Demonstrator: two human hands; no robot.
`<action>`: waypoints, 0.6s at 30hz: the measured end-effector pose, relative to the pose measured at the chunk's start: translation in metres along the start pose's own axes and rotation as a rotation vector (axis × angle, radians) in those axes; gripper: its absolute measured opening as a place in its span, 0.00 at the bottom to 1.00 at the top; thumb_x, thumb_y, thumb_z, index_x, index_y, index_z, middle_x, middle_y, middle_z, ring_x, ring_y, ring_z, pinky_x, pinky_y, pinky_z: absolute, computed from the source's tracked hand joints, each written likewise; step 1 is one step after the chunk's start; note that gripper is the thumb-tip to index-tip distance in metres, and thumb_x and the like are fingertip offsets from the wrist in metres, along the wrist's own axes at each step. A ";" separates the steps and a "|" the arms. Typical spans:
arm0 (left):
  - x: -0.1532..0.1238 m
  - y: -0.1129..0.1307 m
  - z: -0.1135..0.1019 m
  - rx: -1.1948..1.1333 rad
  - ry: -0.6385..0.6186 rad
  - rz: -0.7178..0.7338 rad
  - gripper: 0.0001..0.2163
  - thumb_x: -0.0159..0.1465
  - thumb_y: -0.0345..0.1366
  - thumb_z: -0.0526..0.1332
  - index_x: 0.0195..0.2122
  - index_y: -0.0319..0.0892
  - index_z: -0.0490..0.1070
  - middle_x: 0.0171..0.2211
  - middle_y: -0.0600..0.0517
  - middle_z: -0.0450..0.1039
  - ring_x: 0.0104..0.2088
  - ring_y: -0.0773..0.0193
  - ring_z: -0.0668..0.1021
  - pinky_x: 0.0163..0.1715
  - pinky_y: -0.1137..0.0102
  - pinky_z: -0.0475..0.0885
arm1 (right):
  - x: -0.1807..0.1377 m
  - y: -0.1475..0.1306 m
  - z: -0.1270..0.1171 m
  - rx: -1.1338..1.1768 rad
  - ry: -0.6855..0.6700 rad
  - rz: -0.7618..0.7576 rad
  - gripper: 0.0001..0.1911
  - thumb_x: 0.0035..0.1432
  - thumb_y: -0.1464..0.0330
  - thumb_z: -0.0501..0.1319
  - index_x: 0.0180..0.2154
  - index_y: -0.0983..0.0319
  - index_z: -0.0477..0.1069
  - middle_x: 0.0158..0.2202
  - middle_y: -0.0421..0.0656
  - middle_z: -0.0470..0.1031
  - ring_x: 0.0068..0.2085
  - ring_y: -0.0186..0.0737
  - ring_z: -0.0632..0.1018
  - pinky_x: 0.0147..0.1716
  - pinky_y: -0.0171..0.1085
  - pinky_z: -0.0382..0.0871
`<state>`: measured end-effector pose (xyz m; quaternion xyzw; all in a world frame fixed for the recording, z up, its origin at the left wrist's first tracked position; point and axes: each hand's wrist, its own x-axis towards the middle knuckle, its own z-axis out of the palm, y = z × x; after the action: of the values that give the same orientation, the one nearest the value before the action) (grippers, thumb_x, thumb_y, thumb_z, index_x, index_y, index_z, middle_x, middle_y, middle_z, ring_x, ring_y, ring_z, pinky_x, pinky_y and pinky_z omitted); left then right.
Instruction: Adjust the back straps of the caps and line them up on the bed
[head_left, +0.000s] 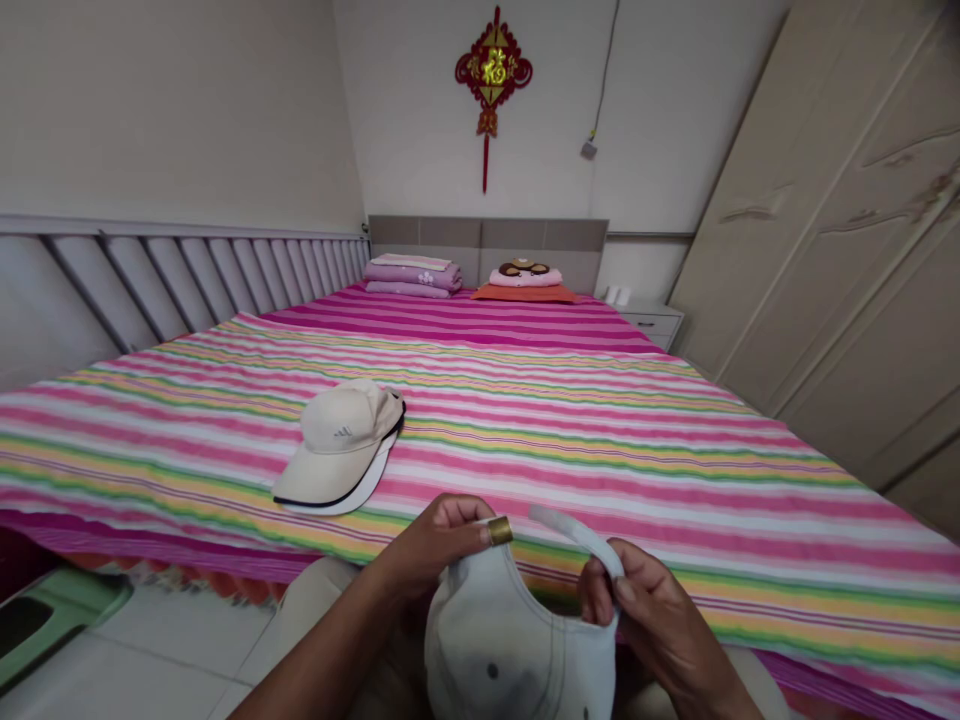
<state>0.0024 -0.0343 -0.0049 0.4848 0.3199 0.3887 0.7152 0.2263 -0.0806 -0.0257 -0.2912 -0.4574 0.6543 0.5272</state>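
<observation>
A pale baseball cap (517,650) is held low in front of me, its back opening facing up and its strap undone. My left hand (450,540) pinches the cap's edge beside a brass-coloured buckle (500,530). On the other side, my right hand (637,600) grips the base of the loose strap (574,528), whose free end curves up toward the buckle without touching it. Farther off to the left, a cream cap (337,435) with a dark brim edge lies on the striped bedspread (510,420), stacked over another white brim.
Folded purple bedding (412,275) and a pile topped by a brown character pillow (523,270) sit by the headboard (480,240). A green plastic stool (67,620) stands at lower left. A wardrobe (840,220) and nightstand (652,322) are on the right.
</observation>
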 end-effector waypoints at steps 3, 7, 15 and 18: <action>-0.001 0.002 0.002 -0.006 0.007 0.010 0.11 0.47 0.39 0.67 0.22 0.36 0.70 0.18 0.56 0.66 0.18 0.77 0.63 0.19 0.78 0.56 | 0.002 -0.006 0.002 -0.033 -0.020 -0.029 0.13 0.46 0.61 0.65 0.33 0.63 0.72 0.17 0.38 0.67 0.23 0.35 0.68 0.26 0.34 0.60; -0.003 0.004 0.003 0.017 -0.007 0.004 0.09 0.50 0.38 0.65 0.24 0.36 0.72 0.18 0.55 0.67 0.18 0.76 0.65 0.20 0.78 0.58 | 0.007 -0.014 0.002 -0.071 -0.024 -0.045 0.13 0.51 0.58 0.61 0.29 0.62 0.71 0.13 0.36 0.63 0.19 0.32 0.66 0.22 0.32 0.58; -0.011 0.005 -0.004 0.120 -0.061 -0.001 0.09 0.50 0.36 0.65 0.28 0.36 0.77 0.23 0.49 0.74 0.23 0.71 0.71 0.24 0.76 0.64 | 0.007 -0.024 0.005 -0.127 -0.058 -0.026 0.08 0.51 0.64 0.62 0.31 0.62 0.71 0.20 0.38 0.69 0.17 0.28 0.66 0.19 0.32 0.56; -0.011 0.002 -0.007 0.111 -0.084 0.020 0.10 0.48 0.37 0.67 0.29 0.37 0.77 0.23 0.49 0.75 0.23 0.70 0.72 0.23 0.76 0.64 | 0.007 -0.022 0.004 -0.026 -0.025 -0.060 0.11 0.49 0.62 0.63 0.33 0.62 0.72 0.17 0.36 0.67 0.17 0.29 0.66 0.19 0.32 0.56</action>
<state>-0.0096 -0.0397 -0.0045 0.5428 0.3059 0.3570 0.6959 0.2302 -0.0746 -0.0038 -0.2761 -0.4810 0.6357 0.5370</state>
